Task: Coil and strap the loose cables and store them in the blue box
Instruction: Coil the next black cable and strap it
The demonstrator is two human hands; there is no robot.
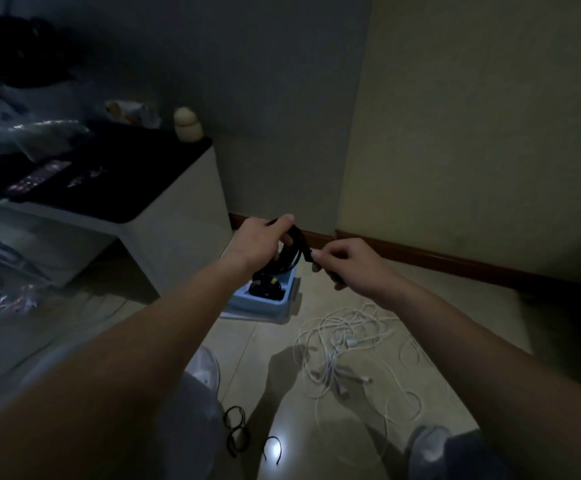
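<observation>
Above the blue box (264,304), left hand (259,245) grips the black cable coil (290,252) steady while right hand (349,265) pinches its strap (311,256) to bind it.

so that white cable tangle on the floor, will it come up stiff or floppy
The white cable tangle probably lifts floppy: its thin strands sprawl in loose loops. The loops cross, so they likely snag and drag along together.

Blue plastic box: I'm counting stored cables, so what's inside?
A dark bundle with a yellow spot; the rest is hidden behind the left hand and its black coiled cable.
</observation>
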